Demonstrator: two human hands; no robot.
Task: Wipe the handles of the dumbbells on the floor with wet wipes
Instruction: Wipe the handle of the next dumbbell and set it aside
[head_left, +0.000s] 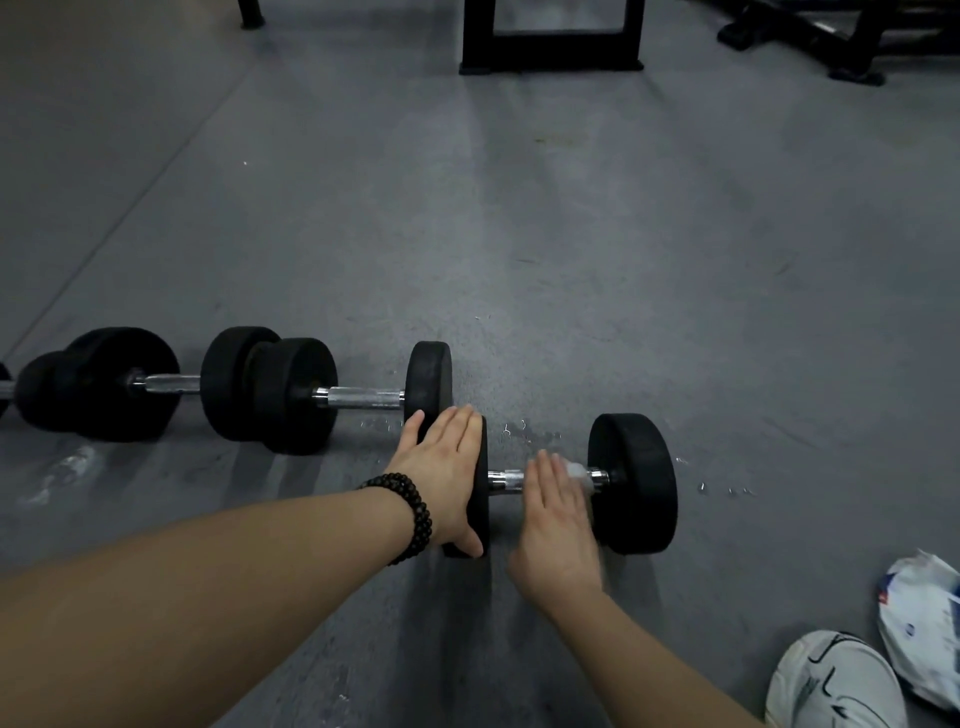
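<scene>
**Hands on the nearest dumbbell, wipe at the handle**

Dumbbell nearest the person lies on the grey floor, its chrome handle running left to right between two black round weights. Left hand, a dark bead bracelet at the wrist, lies flat against the left weight, fingers straight and close together over its top edge, thumb down at its near edge. Right hand is over the handle with fingers extended, pressing a white wet wipe onto the bar beside the right weight; the hand is blurred, so whether the fingertips curl under the bar cannot be told. Further left, more dumbbells lie end to end in a row. At lower right sit a white shoe and a white wipes packet. Black equipment frames stand at the far side.
</scene>
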